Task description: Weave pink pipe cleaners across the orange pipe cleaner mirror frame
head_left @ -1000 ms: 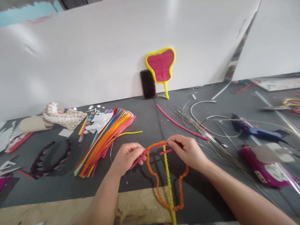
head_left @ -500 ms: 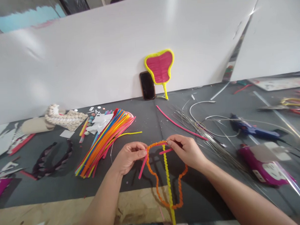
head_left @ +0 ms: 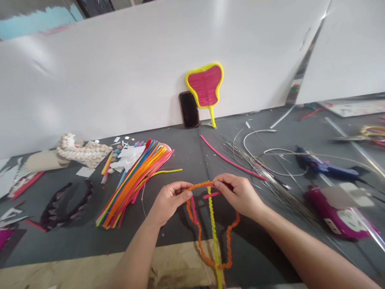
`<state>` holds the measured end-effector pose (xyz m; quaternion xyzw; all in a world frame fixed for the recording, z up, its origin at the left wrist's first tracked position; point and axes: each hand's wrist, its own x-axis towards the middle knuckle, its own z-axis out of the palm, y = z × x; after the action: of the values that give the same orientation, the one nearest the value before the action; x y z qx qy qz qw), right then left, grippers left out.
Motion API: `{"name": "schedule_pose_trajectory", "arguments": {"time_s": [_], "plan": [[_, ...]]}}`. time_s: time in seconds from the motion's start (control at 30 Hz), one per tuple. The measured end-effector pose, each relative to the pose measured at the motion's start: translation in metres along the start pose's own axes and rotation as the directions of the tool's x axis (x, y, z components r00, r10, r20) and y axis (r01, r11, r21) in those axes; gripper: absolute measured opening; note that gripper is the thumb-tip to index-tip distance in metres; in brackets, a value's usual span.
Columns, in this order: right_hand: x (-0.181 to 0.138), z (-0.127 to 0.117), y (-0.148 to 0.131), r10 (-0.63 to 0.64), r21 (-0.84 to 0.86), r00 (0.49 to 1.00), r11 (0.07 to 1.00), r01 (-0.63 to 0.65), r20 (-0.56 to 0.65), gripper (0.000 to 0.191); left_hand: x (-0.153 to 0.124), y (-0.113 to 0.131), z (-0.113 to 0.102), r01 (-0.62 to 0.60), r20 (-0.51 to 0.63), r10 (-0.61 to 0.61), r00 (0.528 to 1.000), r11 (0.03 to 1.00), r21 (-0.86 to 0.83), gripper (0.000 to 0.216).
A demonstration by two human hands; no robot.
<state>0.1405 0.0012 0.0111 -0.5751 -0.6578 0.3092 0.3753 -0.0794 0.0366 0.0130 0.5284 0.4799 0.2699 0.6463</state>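
Observation:
Both of my hands pinch the top edge of an orange twisted pipe-cleaner frame, which is bent into a wavy loop. A yellow twisted pipe-cleaner stem runs down its middle and on below it. My left hand closes on the upper left of the loop, with one end of a pink pipe cleaner hanging just beside its fingertips. My right hand grips the top right, where more pink shows along the orange edge and a short pink end points left across the yellow stem.
A bundle of coloured pipe cleaners lies left of my hands. A finished yellow-and-pink fan leans on the white board beside a phone. Rightward are loose wires, a blue glue gun and a magenta power adapter.
The pink end by my left hand has swung from pointing down-left to hanging down-right, inside the loop. My left fingers have turned slightly; my right hand is nearly unmoved.

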Motion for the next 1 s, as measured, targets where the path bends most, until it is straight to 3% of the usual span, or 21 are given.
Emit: {"name": "schedule_pose_trajectory", "arguments": {"time_s": [0.17,0.27,0.37,0.6,0.8,1.0], "plan": [[0.000,0.002,-0.001,-0.030,-0.015,1.000,0.999,0.030,0.007,0.021,-0.003,0.005,0.005,-0.115,-0.030,0.138,0.990,0.913,0.390,0.028],[0.000,0.002,-0.001,-0.041,-0.024,0.999,0.999,0.041,0.010,0.021,-0.005,0.007,0.007,-0.159,-0.027,0.200,0.979,0.847,0.508,0.031],[0.000,0.001,-0.001,-0.030,-0.024,0.999,0.999,0.031,0.020,0.021,-0.006,0.008,0.008,-0.157,-0.021,0.189,0.982,0.867,0.474,0.031],[0.001,-0.002,-0.003,0.019,-0.018,1.000,1.000,-0.019,0.005,0.025,-0.006,0.007,0.006,-0.070,0.078,0.059,0.995,0.988,0.139,0.023],[-0.001,0.001,-0.003,-0.016,-0.011,1.000,1.000,0.016,0.018,0.022,-0.004,0.005,0.013,-0.084,-0.063,0.100,0.993,0.972,0.221,0.015],[-0.001,0.001,-0.001,-0.050,-0.019,0.999,0.999,0.050,0.018,0.021,-0.003,-0.003,0.018,-0.082,-0.097,0.098,0.990,0.984,0.157,0.019]]}}
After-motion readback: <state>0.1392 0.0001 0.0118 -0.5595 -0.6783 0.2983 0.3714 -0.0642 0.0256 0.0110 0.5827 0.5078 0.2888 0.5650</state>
